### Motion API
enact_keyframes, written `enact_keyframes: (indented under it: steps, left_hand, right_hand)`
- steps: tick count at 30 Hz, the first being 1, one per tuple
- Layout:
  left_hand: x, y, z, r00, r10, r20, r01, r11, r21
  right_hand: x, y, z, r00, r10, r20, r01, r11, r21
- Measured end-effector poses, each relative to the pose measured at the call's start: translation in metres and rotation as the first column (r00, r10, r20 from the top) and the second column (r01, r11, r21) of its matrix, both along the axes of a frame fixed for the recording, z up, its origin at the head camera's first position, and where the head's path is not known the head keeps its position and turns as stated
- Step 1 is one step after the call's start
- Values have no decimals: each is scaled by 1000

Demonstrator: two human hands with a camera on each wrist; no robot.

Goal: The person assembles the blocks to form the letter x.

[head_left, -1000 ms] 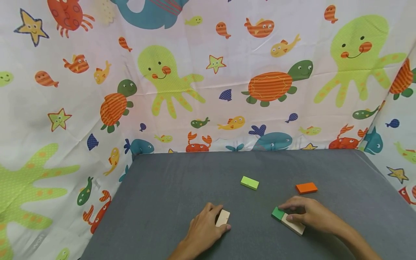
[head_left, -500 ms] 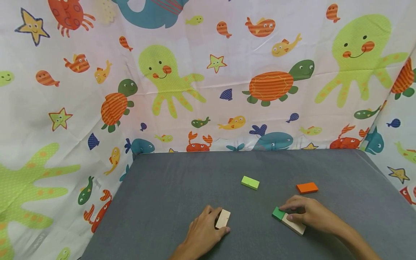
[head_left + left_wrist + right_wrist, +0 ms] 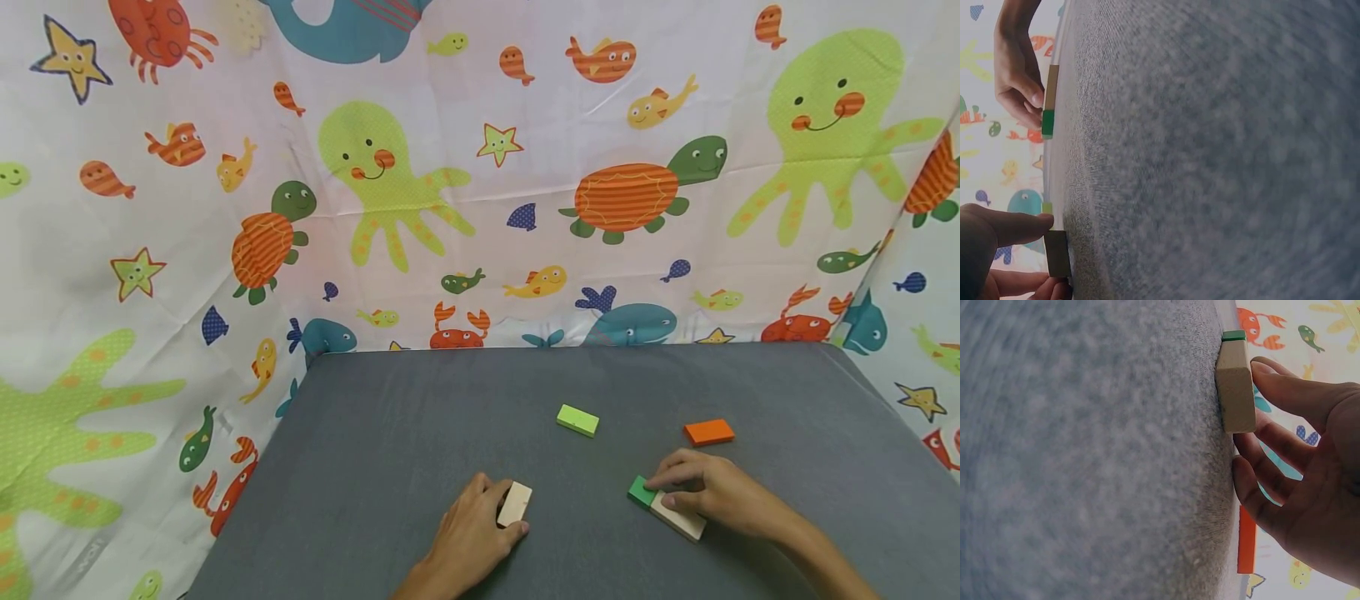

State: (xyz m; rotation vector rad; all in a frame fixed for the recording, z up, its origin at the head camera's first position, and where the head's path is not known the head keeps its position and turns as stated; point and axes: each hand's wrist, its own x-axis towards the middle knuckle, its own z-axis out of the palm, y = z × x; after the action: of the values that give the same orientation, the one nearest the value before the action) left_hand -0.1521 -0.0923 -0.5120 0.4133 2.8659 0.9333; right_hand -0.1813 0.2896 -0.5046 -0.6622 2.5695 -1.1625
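My left hand (image 3: 468, 533) pinches a plain wooden block (image 3: 514, 504) between thumb and fingers at its two ends. In the left wrist view this block (image 3: 1057, 253) sits on the cloth, its near face in shadow. My right hand (image 3: 723, 496) lies loosely curved over a second plain wooden block (image 3: 681, 521), which stands end to end with a green block (image 3: 640, 492). Its thumb overlaps the wood near the join, and a fingertip is at the green one's far edge. The right wrist view shows the other fingers beyond the wooden block (image 3: 1236, 390), not curled round it.
A lime-green block (image 3: 577, 420) lies farther back near the middle of the grey cloth-covered table (image 3: 390, 433). An orange block (image 3: 708, 432) lies behind my right hand. Printed sea-animal curtains (image 3: 450, 225) border the table at the back and sides.
Both hands and all the blocks stay almost where they were. The head view shifts very slightly.
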Motion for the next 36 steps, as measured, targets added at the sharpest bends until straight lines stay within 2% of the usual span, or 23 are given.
enact_keyframes:
  steps: [5,10,20,36]
  left_hand:
    - [0,2,-1,1000,8,-2,-8,1000,11]
    - [2,4,-1,999,5,-35,-4,1000,21]
    - [4,9,-2,985,-19,-171,22,1000,18]
    - [8,26,4,986,-71,-150,75,997,17]
  right_hand:
    - [1,0,0,1000,-6,-6,6,1000,-2]
    - [1,0,0,1000,-8,-1,8,1000,-6]
    - [1,1,-1,1000,-7,-11,7,1000,4]
    - [2,-1,1,1000,-13,-18,13,1000,10]
